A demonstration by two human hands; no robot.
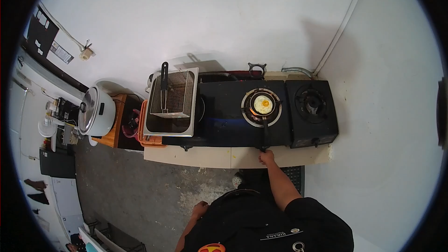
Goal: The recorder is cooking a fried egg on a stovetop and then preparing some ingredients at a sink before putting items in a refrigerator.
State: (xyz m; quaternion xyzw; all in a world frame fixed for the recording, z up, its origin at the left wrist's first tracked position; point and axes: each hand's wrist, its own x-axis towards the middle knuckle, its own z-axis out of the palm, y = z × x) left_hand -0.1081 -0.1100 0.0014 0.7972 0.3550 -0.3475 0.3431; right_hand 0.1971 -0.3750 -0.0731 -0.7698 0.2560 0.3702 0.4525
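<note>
A fried egg point(263, 104) with a yellow yolk lies in a small black frying pan point(265, 114) on the right burner of the black glass-topped gas stove point(220, 112). Orange flame shows at the pan's lower left. The pan's black handle point(265, 133) points toward me. At the stove's front edge, my right hand point(267, 157) has its fingers curled at a dark control knob point(263, 149), just below the handle's end. My left hand point(200, 210) hangs low beside my body over the floor; its fingers are partly hidden.
A steel fryer tank point(150, 126) holding a wire basket point(178, 94) covers the stove's left side. To the right stands a single burner point(312, 105). Further left are an orange crate point(141, 136) and a large rice cooker point(105, 115). A person point(77, 245) is at the lower left.
</note>
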